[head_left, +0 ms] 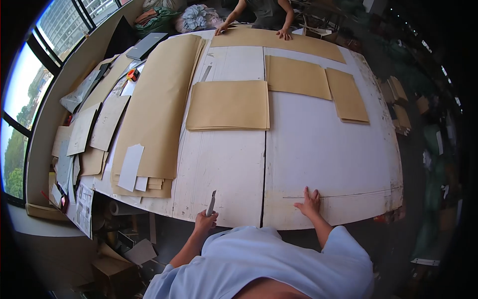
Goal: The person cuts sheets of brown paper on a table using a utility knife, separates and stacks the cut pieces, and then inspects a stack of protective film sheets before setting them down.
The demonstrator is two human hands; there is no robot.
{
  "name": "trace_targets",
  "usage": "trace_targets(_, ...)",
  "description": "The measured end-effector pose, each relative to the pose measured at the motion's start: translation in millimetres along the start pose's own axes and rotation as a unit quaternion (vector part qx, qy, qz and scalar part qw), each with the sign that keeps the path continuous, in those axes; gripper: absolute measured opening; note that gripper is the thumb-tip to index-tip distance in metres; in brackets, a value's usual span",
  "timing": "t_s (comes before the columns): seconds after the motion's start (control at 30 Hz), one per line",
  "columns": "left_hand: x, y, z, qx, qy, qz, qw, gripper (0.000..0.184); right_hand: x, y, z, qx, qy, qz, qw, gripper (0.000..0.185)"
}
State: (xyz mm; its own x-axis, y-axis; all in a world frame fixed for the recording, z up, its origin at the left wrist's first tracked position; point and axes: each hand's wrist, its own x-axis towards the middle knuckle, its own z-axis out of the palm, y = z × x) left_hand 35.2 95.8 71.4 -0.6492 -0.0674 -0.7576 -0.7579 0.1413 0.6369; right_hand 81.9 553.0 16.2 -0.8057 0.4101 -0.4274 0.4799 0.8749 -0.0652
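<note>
My left hand (205, 222) is closed round a utility knife (211, 203), its blade pointing away from me over the near edge of the white worktable (328, 154). Fingers spread, my right hand (309, 202) rests on the table beside a dark line drawn along its front. Further in lies a neat stack of brown paper sheets (228, 105). To its right are another brown stack (298, 77) and a smaller, turned one (347, 95).
A tall pile of large brown sheets (152, 99) covers the left side, with white paper pieces (131, 167) on it. Across the table, another person's hands (284, 34) rest on a long brown strip (279, 42). An orange tape measure (132, 74) lies at left.
</note>
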Motion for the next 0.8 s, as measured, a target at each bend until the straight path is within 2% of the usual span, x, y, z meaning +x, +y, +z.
trace_targets(0.1,54.1,2.3,-19.0,0.033,-0.038,0.023,0.998,0.022,-4.9,2.9,3.2,0.037,0.025,-0.005,0.999,0.106)
trace_targets(0.17,82.3,2.0,-30.0,0.032,-0.069,0.039,0.996,0.023,-2.3,7.0,10.1,0.04,0.084,-0.019,0.995,0.093)
trace_targets(0.2,87.5,5.3,-34.7,0.032,-0.076,0.044,0.996,0.023,7.2,7.9,12.4,0.037,0.091,-0.014,0.995,0.093)
trace_targets(0.27,90.8,10.8,-44.3,0.031,-0.117,0.015,0.993,0.026,30.7,0.9,20.1,0.234,0.06,0.028,0.97,0.076)
trace_targets(0.3,91.3,16.5,-49.9,0.04,-0.153,-0.004,0.987,0.029,26.3,-31.1,4.2,0.3,0.082,-0.015,0.95,0.053)
trace_targets(0.37,83.0,33.8,-65.2,0.092,-0.204,0.005,0.975,0.026,-7.4,-138.6,-73.5,0.471,-0.018,-0.085,0.878,0.044)
trace_targets(0.43,93.8,33.0,-77.4,0.122,-0.227,0.014,0.966,0.024,-31.2,-234.9,-145.9,0.517,-0.056,-0.211,0.828,0.037)
trace_targets(0.47,102.0,29.3,-84.2,0.112,-0.265,0.016,0.957,0.024,-64.4,-287.8,-202.2,0.514,-0.03,-0.271,0.813,0.039)
trace_targets(0.53,107.7,22.7,-96.1,0.115,-0.308,0.007,0.944,0.023,-119.5,-363.2,-282.6,0.554,0.0,-0.454,0.698,0.042)
trace_targets(0.6,109.5,27.3,-102.7,0.138,-0.326,0.021,0.935,0.023,-175.5,-416.1,-338.8,0.599,-0.034,-0.593,0.537,0.04)
trace_targets(0.63,109.8,28.5,-102.8,0.157,-0.333,0.01,0.93,0.023,-204.6,-438.3,-357.8,0.641,-0.076,-0.621,0.445,0.038)
trace_targets(0.67,109.8,29.2,-102.4,0.162,-0.337,0.009,0.928,0.024,-217.5,-461.1,-369.4,0.635,-0.081,-0.686,0.346,0.02)
trace_targets(0.73,110.0,28.6,-100.9,0.164,-0.348,0.01,0.923,0.026,-265.7,-488.7,-387.3,0.745,-0.135,-0.621,0.205,0.012)
trace_targets(0.77,109.9,27.5,-100.1,0.16,-0.353,0.013,0.922,0.027,-279.9,-511.6,-378.4,0.763,-0.22,-0.601,0.089,0.011)
trace_targets(0.8,109.0,26.7,-99.6,0.152,-0.353,0.019,0.923,0.028,-281.6,-510.2,-374.5,0.766,-0.213,-0.6,0.09,0.011)
